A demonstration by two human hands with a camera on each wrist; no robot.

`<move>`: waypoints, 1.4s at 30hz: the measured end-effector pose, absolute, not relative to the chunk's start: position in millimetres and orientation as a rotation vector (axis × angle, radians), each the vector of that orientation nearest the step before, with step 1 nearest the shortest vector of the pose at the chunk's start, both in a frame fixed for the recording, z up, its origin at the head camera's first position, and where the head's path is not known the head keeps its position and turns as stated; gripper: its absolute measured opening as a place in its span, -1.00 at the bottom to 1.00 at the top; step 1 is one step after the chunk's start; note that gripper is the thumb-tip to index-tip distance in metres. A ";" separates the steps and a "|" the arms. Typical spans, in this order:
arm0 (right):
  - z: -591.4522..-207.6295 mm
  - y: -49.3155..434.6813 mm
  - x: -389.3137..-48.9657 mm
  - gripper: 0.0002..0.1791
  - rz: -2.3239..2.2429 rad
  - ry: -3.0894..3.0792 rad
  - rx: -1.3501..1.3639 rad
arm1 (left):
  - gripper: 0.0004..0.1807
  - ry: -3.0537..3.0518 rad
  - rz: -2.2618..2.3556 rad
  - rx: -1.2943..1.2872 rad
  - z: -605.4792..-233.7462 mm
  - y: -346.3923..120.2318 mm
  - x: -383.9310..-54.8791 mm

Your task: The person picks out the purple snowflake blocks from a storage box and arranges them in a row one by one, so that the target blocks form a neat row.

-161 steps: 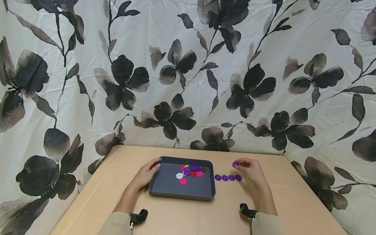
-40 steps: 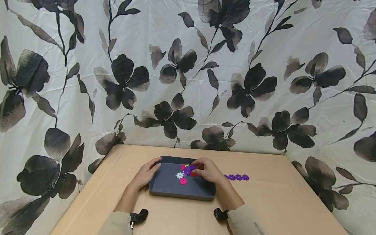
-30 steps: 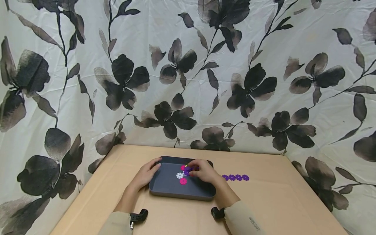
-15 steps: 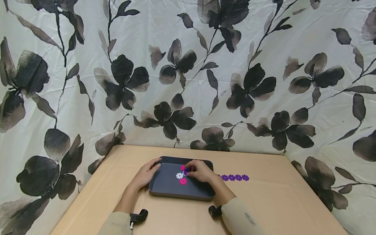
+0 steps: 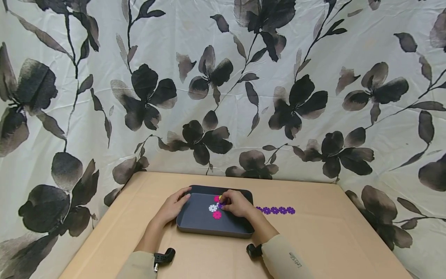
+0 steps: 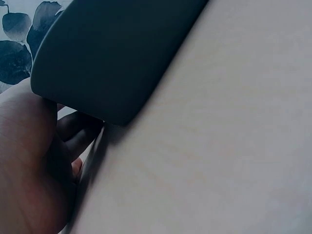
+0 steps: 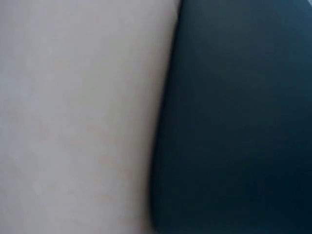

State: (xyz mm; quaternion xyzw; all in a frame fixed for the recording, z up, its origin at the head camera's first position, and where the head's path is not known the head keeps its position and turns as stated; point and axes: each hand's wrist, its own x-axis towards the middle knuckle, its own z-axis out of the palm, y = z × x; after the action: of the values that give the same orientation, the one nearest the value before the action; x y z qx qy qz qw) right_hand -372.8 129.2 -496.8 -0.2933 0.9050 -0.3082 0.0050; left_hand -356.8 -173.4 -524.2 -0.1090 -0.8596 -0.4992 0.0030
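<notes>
A dark grey tray (image 5: pixel 196 223) lies on the table. My left hand (image 5: pixel 171 207) holds its left side, thumb at the rim; in the left wrist view the fingers curl round behind the tray's edge. Inside the tray, my right hand (image 5: pixel 238 203) pinches at a purple flower-shaped disc (image 5: pixel 220 206), its fingertips partly covering it. Nearby lie a white flower disc (image 5: pixel 212 208), a pink flower disc (image 5: pixel 217 215) and another pink one (image 5: pixel 216 198), with a bit of yellow beside the fingers. The hand hides the other discs. The right wrist view shows only tray wall and table.
Right of the tray, several purple flower discs (image 5: pixel 275 210) lie in a straight row on the tan table (image 5: pixel 331 232); the right forearm partly covers the left end. A floral cloth (image 5: pixel 209 116) hangs behind the table's back edge.
The purple disc held earlier over the table has joined the row, which sits slightly further right. My right hand has moved left into the tray, among the discs. The left hand stays put.
</notes>
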 end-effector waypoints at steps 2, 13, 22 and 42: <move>-496.4 129.3 -372.5 -0.88 -0.977 2.829 -0.911 | -0.47 -2.697 -1.561 -0.344 -524.3 -173.4 -356.8; -491.2 128.4 -370.5 -0.87 -1.047 2.804 -0.866 | -0.46 -2.692 -1.555 -0.352 -525.1 -172.9 -357.8; -485.5 130.9 -368.9 -0.82 -1.076 2.792 -0.903 | -0.47 -2.686 -1.569 -0.341 -524.3 -173.2 -358.3; -468.8 200.1 -353.4 -0.79 -1.636 2.700 -0.618 | -0.48 -2.678 -1.563 -0.351 -526.2 -173.0 -357.7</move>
State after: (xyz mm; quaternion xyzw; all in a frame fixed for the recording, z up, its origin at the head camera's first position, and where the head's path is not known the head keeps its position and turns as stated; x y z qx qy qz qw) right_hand -353.4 200.1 -468.8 -0.1918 0.8388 -0.5082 -0.0377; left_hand -357.7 -173.0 -526.2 -0.1126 -0.8581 -0.5008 0.0104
